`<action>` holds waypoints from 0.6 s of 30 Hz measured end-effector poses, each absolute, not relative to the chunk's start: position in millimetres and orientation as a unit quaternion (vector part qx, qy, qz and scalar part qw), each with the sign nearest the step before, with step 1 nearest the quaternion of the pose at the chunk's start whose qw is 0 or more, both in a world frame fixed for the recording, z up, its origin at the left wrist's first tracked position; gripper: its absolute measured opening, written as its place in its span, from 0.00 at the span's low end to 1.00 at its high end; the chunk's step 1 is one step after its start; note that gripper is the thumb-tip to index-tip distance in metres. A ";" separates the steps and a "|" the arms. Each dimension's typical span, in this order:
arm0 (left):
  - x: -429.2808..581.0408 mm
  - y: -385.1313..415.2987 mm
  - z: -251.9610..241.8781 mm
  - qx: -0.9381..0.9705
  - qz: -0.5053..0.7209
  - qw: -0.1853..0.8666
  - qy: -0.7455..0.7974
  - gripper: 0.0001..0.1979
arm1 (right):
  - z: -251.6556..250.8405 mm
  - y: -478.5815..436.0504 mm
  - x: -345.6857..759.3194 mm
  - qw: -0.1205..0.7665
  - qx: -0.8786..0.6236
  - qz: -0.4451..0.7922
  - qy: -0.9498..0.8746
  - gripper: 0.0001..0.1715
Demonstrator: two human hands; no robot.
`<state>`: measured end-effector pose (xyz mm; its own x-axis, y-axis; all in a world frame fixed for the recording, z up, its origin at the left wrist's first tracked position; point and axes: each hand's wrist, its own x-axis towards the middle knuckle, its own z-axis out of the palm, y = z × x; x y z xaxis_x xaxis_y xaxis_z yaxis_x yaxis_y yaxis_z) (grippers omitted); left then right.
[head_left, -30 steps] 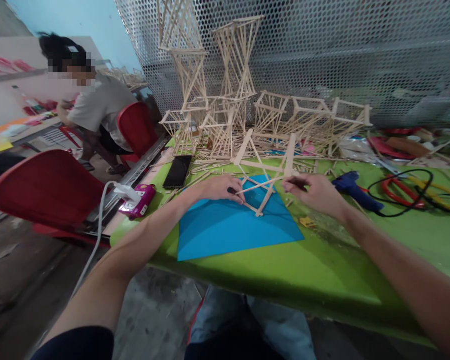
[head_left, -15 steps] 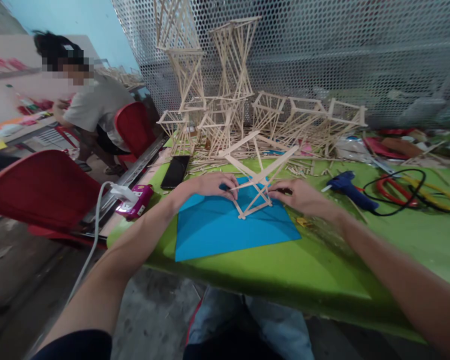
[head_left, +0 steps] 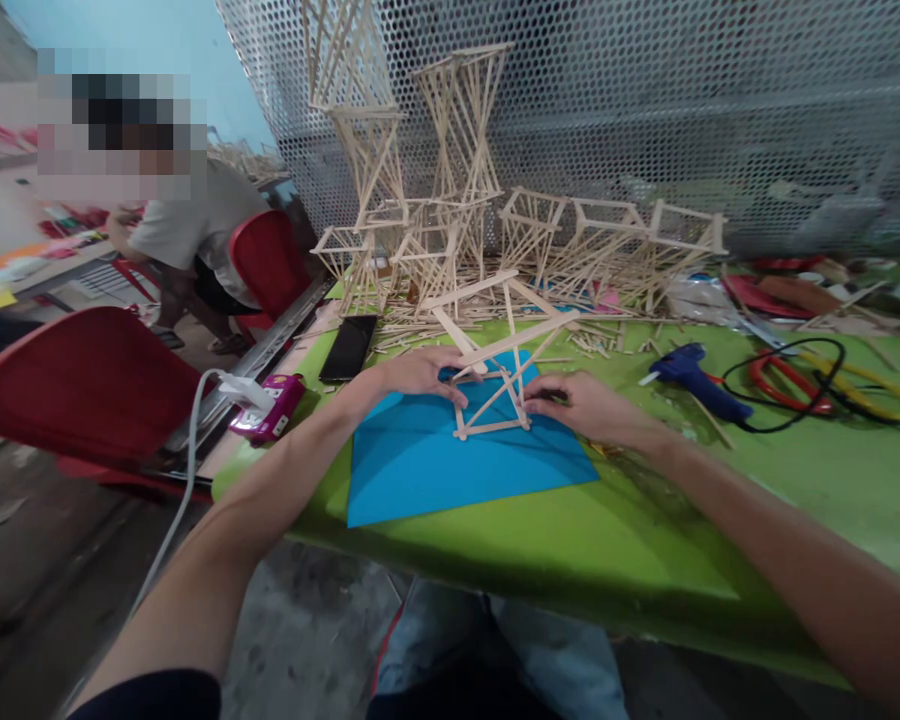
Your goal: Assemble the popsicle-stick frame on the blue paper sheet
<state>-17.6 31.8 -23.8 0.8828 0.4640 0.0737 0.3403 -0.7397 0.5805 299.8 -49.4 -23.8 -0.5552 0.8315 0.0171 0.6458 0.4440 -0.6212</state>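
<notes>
A frame of wooden sticks, with a square base and slanting sticks up to a square top, stands on a blue sheet. My left hand grips its left side, fingers curled round the sticks near the base. On the other side, my right hand pinches the frame near its right base corner. The fingertips of both hands are partly hidden by sticks or by the hands themselves.
Several stick towers and loose sticks fill the table's back. A blue glue gun with its cable and red-handled pliers lie right. A phone and a purple power strip sit left. Beyond, a person sits.
The stick frame has turned and shifted slightly left, its base now squarer to me. Both hands have moved with it, the right hand a little leftward.
</notes>
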 end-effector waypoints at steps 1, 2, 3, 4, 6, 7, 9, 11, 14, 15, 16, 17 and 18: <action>-17.6 32.3 -24.5 0.925 0.110 0.295 0.212 0.30 | -24.0 -49.5 299.5 0.166 -0.442 0.286 -0.834 0.21; -17.7 32.6 -24.8 0.924 0.110 0.299 0.213 0.30 | -24.2 -49.6 299.1 0.169 -0.441 0.288 -0.833 0.21; -17.7 32.7 -24.9 0.921 0.108 0.303 0.218 0.30 | -24.4 -49.6 298.7 0.171 -0.440 0.292 -0.832 0.21; -17.6 32.7 -24.7 0.920 0.104 0.304 0.225 0.30 | -24.6 -49.7 298.3 0.172 -0.440 0.296 -0.830 0.21; -17.4 32.3 -23.8 0.917 0.097 0.306 0.235 0.30 | -25.1 -49.8 297.8 0.171 -0.439 0.305 -0.828 0.21; -17.4 32.1 -23.3 0.917 0.094 0.308 0.237 0.30 | -25.3 -49.9 297.6 0.170 -0.439 0.306 -0.827 0.20; -17.4 32.0 -22.7 0.916 0.091 0.313 0.236 0.30 | -25.5 -50.2 297.4 0.170 -0.440 0.306 -0.827 0.19; -17.7 32.2 -22.7 0.914 0.093 0.320 0.231 0.30 | -25.2 -50.5 297.4 0.169 -0.442 0.308 -0.826 0.18; -17.8 32.5 -23.7 0.916 0.098 0.319 0.224 0.29 | -24.2 -51.2 297.1 0.168 -0.443 0.311 -0.824 0.17; -17.8 32.5 -24.0 0.916 0.099 0.318 0.222 0.29 | -23.7 -51.5 297.0 0.169 -0.443 0.311 -0.824 0.17; -17.6 32.5 -24.1 0.917 0.100 0.317 0.220 0.28 | -23.2 -51.7 296.8 0.170 -0.441 0.311 -0.824 0.17; -17.4 32.4 -23.9 0.917 0.101 0.318 0.219 0.28 | -22.8 -52.0 296.6 0.171 -0.439 0.311 -0.826 0.17; -17.2 32.2 -23.5 0.917 0.101 0.318 0.219 0.27 | -22.3 -52.2 296.4 0.172 -0.437 0.310 -0.827 0.17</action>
<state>-17.2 32.2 -23.5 0.8833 0.4666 0.0455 0.3382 -0.7015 0.6273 296.4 -52.2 -22.3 -0.5586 0.8293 0.0144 0.6160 0.4263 -0.6624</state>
